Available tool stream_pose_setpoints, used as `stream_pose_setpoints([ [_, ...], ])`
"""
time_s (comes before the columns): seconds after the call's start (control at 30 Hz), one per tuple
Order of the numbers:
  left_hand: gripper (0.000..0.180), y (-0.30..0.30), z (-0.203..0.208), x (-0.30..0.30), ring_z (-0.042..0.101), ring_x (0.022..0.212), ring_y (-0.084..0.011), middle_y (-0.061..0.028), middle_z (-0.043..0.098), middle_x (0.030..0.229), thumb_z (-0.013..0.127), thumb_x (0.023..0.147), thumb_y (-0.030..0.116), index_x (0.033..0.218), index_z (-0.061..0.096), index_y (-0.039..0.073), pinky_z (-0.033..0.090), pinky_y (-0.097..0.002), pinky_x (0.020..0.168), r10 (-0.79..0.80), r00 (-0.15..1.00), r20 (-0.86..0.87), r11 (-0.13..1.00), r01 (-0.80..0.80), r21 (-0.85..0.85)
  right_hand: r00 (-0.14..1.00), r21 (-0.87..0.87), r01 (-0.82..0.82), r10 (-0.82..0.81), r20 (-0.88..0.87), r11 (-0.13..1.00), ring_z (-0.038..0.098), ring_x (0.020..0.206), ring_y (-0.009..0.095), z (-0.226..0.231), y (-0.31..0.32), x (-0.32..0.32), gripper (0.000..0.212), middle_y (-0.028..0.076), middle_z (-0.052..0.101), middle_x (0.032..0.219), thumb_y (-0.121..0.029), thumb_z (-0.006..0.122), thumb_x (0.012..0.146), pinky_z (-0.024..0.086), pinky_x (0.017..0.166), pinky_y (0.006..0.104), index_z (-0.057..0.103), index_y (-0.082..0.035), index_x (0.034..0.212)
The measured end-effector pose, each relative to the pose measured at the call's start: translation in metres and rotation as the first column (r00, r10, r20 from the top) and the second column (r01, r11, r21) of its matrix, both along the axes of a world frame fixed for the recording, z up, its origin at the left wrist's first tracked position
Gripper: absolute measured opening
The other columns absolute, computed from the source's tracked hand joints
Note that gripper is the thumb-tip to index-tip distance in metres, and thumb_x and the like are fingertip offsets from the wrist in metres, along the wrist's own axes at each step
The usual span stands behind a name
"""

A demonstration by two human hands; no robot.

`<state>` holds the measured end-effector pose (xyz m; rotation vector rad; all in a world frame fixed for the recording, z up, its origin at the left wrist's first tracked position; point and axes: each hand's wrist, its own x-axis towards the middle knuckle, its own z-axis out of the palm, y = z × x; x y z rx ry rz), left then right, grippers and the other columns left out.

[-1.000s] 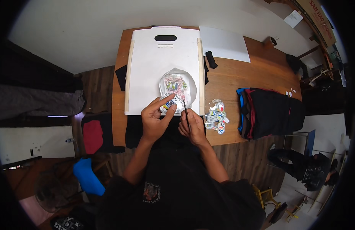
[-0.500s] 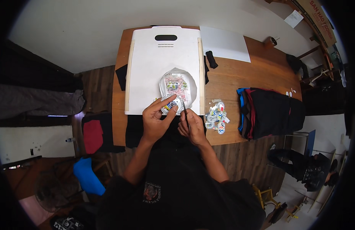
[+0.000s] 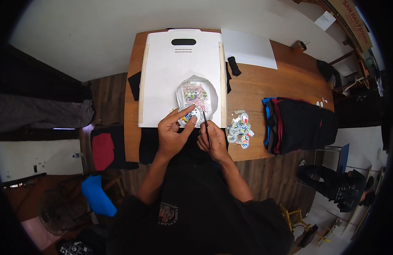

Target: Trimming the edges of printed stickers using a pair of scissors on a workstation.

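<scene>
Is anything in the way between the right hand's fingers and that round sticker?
Just the thin dark tool held in the right hand's fingers, by the right edge of the round sticker. Nothing else visible is between.

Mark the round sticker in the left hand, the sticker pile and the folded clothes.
Round sticker (image 3: 190, 114): head view, on its printed face.
Sticker pile (image 3: 238, 131): head view, near its middle.
Folded clothes (image 3: 304, 123): head view, on the black top piece.

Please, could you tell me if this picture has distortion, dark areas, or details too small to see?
Head view: the wooden table bends along its far edge and the corners go black; at left, dark cloth sinks into shadow; at centre, the thin dark tool in the right hand is too small to identify.
</scene>
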<state>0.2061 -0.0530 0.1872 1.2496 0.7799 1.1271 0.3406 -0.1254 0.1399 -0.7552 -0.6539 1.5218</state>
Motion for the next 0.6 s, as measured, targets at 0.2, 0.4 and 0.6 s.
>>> stream_pose_setpoints([
  [0.2, 0.034, 0.0009, -0.0014, 0.001, 0.059, 0.095, -0.0074, -0.007, 0.061, 0.104, 0.066, 0.089, -0.011, 0.123, 0.064, -0.009, 0.047, -0.017, 0.074, 0.014, 1.0, 0.025, 1.0, -0.015, 0.007, 1.0, 0.005, -0.005, 0.005, 0.008, 1.0, 0.023, 0.041, 0.005, -0.0009, 0.0002, 0.0001, 0.036, -0.005, 0.029, 0.053, -0.038, 0.035, 0.109, 0.023, 0.041, 0.0219, 0.047, -0.006, 0.096],
  [0.4, 0.035, 0.0011, 0.0025, 0.0028, 0.06, 0.098, -0.0088, -0.0087, 0.063, 0.107, 0.065, 0.089, -0.011, 0.124, 0.063, -0.009, 0.049, -0.0183, 0.078, 0.022, 0.999, 0.049, 0.999, -0.023, 0.026, 1.0, 0.007, -0.009, 0.009, 0.008, 1.0, 0.023, 0.041, 0.005, 0.001, 0.001, 0.0, 0.036, -0.005, 0.029, 0.053, -0.038, 0.036, 0.109, 0.023, 0.041, 0.0219, 0.047, -0.006, 0.096],
  [0.6, 0.037, 0.0009, 0.0019, 0.0024, 0.061, 0.097, -0.0094, -0.0089, 0.064, 0.106, 0.066, 0.089, -0.012, 0.126, 0.062, -0.009, 0.049, -0.0188, 0.08, 0.006, 0.999, 0.039, 1.0, -0.007, 0.024, 1.0, 0.003, -0.01, 0.01, 0.006, 1.0, 0.022, 0.04, 0.005, 0.0016, 0.0009, -0.0005, 0.036, -0.005, 0.028, 0.053, -0.038, 0.035, 0.109, 0.022, 0.04, 0.0219, 0.047, -0.006, 0.096],
])
